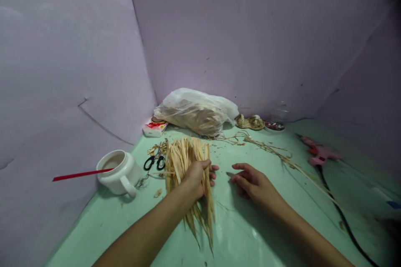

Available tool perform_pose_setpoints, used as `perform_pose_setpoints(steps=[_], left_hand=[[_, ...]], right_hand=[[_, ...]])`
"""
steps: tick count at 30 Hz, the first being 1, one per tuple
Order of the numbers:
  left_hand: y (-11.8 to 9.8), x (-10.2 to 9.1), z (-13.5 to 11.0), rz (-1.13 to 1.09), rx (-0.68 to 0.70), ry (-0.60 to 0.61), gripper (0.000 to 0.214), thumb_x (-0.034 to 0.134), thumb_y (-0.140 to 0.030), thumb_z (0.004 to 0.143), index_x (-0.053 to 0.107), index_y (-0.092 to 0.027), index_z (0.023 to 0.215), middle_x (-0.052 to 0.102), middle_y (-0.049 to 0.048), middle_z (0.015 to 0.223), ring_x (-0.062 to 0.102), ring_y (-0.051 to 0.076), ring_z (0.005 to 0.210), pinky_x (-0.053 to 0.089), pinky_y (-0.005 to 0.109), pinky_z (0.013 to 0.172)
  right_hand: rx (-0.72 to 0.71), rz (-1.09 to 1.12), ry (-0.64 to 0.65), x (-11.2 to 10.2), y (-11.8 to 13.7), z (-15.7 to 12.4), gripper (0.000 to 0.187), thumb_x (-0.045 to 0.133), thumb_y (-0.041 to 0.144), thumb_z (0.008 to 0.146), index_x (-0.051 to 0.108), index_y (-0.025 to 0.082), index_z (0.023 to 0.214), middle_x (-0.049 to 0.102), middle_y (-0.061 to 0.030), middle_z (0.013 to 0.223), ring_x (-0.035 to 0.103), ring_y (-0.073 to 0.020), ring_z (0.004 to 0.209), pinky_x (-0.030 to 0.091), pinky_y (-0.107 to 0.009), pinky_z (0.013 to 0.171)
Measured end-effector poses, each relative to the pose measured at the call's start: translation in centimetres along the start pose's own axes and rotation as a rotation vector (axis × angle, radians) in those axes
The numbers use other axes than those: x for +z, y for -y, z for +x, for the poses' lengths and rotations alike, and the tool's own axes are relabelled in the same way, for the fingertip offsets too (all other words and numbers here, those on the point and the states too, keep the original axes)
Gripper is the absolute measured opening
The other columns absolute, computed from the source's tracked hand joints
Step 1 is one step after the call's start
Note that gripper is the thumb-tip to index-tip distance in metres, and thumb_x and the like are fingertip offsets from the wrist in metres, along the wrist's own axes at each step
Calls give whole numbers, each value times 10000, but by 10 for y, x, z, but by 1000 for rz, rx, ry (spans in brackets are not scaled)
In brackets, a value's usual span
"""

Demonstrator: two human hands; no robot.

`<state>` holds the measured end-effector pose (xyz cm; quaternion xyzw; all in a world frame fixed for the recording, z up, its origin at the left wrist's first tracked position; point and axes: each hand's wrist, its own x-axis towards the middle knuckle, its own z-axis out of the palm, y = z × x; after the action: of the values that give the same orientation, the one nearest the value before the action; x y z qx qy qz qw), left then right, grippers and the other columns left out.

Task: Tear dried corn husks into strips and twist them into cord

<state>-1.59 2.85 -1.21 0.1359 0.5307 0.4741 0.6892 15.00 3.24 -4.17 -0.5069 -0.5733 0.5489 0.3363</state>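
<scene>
The left hand [196, 178] grasps dried strips [178, 156] at mid-length, presumably keeping them aligned; the right hand [252, 184], released, hovers nearby.

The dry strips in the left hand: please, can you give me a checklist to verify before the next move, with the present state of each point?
1. Left hand gripping the dry strips: ok, its thumb lies over part of the bundle.
2. Right hand free: cannot tell; a small dark piece shows at its fingers, held or not.
3. Scissors away from scraps: not ok; they lie among dry scraps, just left of the strips.
4. White mug upright: ok, a red stick leans out of it.
5. Pink glue gun apart from the strips: ok, it lies far to the right.
6. Glue gun cool: cannot tell.
</scene>
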Motion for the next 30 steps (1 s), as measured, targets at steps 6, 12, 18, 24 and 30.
perform_pose_setpoints(steps=[6, 12, 18, 24, 30], left_hand=[[-27, -25, 10, 81, 49, -138, 78, 449, -155, 766, 481, -123, 702, 576, 42, 577, 405, 69, 345, 243, 178, 317], [-53, -46, 13, 142, 122, -226, 77, 491, -143, 755, 503, -98, 694, 529, 12, 504, 410, 60, 325, 250, 157, 310], [-43, -27, -4, 136, 51, -106, 120, 501, -126, 741, 495, -104, 623, 516, 7, 506, 438, 60, 358, 294, 150, 323], [23, 21, -26, 216, -56, 102, 95, 552, -122, 714, 547, -86, 625, 475, -10, 440, 415, 57, 349, 318, 152, 330], [39, 23, -25, 295, 129, 174, 133, 645, -154, 612, 550, -107, 692, 513, -13, 437, 456, 82, 363, 368, 183, 373]], right_hand=[[15, 62, 44, 1, 2, -11, 335, 556, 334, 655, 501, 169, 941, 577, -5, 719, 458, -78, 454, 356, -228, 441], [18, 138, 45, -3, 5, -16, 277, 588, 337, 641, 533, 159, 845, 583, -4, 680, 454, -70, 438, 359, -225, 437], [138, 302, -22, -6, 17, -21, 315, 685, 380, 593, 569, 142, 764, 599, -18, 663, 465, -61, 406, 355, -202, 392], [169, 414, 72, -2, 17, -30, 375, 694, 450, 615, 606, 122, 773, 613, -38, 722, 479, -63, 455, 400, -186, 364], [162, 422, 3, 5, 13, -28, 340, 691, 432, 615, 579, 119, 684, 557, -3, 501, 460, -71, 419, 379, -177, 359]])
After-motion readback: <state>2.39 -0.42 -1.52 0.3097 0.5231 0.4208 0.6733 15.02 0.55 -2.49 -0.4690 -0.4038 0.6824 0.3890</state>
